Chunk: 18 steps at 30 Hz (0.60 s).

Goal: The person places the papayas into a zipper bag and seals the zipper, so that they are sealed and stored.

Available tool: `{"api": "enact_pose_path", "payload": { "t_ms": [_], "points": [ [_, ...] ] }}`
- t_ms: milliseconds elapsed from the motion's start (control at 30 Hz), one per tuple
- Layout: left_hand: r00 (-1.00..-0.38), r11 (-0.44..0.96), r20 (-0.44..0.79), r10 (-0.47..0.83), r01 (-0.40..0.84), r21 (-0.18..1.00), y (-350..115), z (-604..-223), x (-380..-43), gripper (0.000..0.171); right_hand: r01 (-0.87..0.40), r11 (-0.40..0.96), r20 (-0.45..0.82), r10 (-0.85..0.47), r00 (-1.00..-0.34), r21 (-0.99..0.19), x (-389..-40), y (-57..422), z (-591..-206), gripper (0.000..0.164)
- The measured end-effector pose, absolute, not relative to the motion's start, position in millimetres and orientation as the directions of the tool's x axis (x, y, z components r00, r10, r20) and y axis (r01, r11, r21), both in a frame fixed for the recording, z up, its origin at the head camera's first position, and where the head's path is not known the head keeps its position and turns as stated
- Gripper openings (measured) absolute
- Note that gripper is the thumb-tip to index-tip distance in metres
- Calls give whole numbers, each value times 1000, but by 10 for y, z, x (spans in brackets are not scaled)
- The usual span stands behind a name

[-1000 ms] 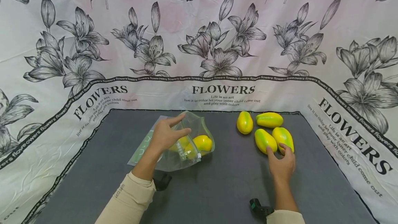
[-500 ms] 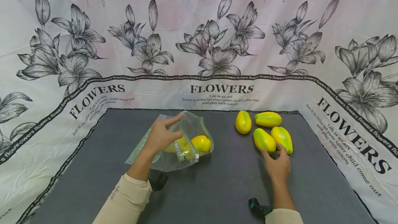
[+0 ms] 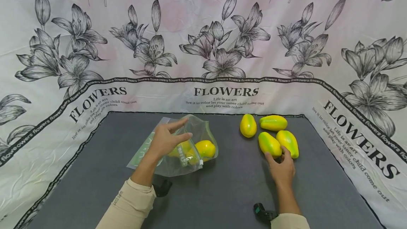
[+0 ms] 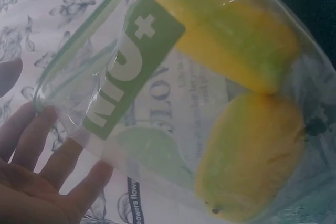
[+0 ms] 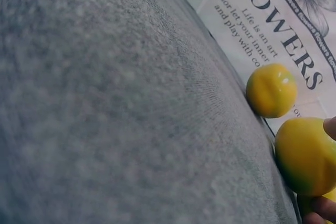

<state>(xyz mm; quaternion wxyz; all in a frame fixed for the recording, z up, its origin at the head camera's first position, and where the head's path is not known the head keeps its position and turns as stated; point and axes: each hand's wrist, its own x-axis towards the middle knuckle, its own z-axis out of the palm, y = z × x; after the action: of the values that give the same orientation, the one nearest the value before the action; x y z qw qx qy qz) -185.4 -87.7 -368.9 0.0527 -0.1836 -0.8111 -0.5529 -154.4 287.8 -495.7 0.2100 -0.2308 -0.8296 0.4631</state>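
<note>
In the head view, a clear zip bag (image 3: pixel 178 167) with green print stands on the table with its mouth toward the right. Yellow-green papayas (image 3: pixel 205 149) lie inside it; two papayas (image 4: pixel 252 156) show through the plastic in the left wrist view. My left hand (image 3: pixel 165 140) is at the bag's upper left, thumb and index finger spread, while its extended fingers (image 4: pixel 68 163) touch the plastic near the rim. My right hand (image 3: pixel 282 167) pinches the front-left papaya (image 3: pixel 269 144) of a loose group, its thumb and fingers on either side. Fingertips partly leave the right wrist view.
Beside the pinched one lie a right-hand papaya (image 3: pixel 287 144), a back papaya (image 3: pixel 273 122) and a left papaya (image 3: pixel 248 125). A flower-printed cloth (image 3: pixel 222 96) rises behind the grey table (image 3: pixel 210 197). Dark wrist devices show below both hands.
The head view has shifted slightly. My right hand's fingers have settled closer around the front-left papaya. The left hand stays at the bag, and the papayas remain in place.
</note>
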Motion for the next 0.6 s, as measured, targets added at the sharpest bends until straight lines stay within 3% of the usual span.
{"api": "enact_pose_path", "payload": {
  "t_ms": [333,600],
  "points": [
    [-930,350,284,235,353,868,-899,-3720,-1857,53,200,476,119,560,-820,-857,-1569,2917,-4985,73],
    [-932,336,353,87,361,870,-748,-3774,-1831,45,207,456,107,572,-814,-866,-1578,2927,-5007,70]
  ]
}}
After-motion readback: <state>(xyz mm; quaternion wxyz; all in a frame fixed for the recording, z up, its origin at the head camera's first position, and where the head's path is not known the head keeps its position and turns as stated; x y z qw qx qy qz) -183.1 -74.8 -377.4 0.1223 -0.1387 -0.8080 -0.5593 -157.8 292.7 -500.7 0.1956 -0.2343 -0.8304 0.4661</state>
